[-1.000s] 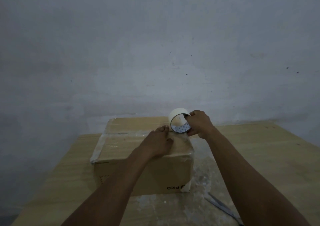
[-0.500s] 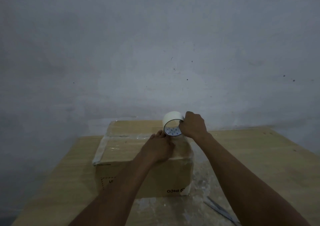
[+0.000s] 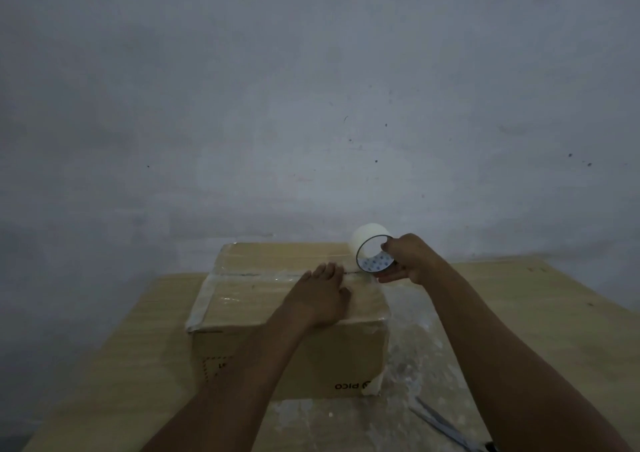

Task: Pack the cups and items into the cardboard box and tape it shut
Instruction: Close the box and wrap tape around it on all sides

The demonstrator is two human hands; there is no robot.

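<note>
Rightward past the box (image 3: 311, 358) edge went the right hand (image 3: 412, 257), clamped on the tape roll (image 3: 367, 240); left hand (image 3: 318, 296), fingers straight, presses the box top beside it. Below, scuffed wooden table (image 3: 519, 313); behind, grey wall (image 3: 311, 105).

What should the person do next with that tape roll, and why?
Probably draw the tape roll down over the right edge of the cardboard box. The right hand grips the roll just at that edge, tape runs along the top seam, and the left hand lies flat on it. Scissors lie nearby for cutting.
</note>
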